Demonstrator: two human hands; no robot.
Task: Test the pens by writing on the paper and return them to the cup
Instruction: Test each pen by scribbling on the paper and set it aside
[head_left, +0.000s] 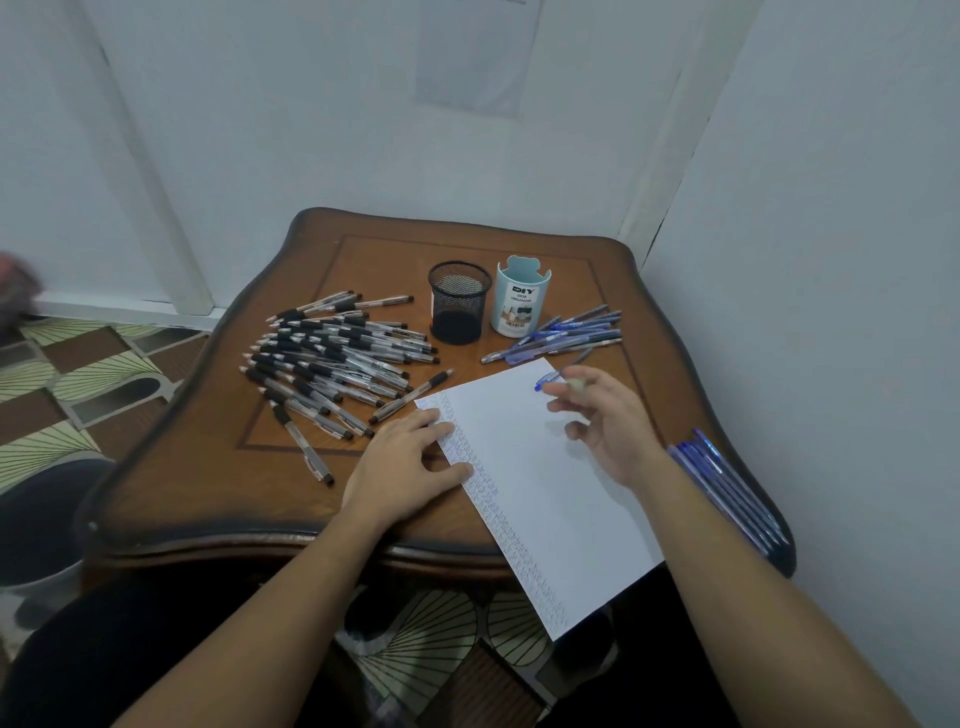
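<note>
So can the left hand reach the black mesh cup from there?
Probably yes. The left hand rests flat on the paper, and the black mesh cup stands beyond it; only one loose pen lies between, low enough to pass over.

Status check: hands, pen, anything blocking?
Left hand flat on paper. Right hand at blue pen, grip blurred. Mesh cup holds no pens. Black pens piled beside it.

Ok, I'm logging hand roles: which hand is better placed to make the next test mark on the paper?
Likely the right. The right hand is over the paper with its fingers at a blue pen, though blur hides the grip; the left hand lies flat, pinning the paper's left edge.
</note>
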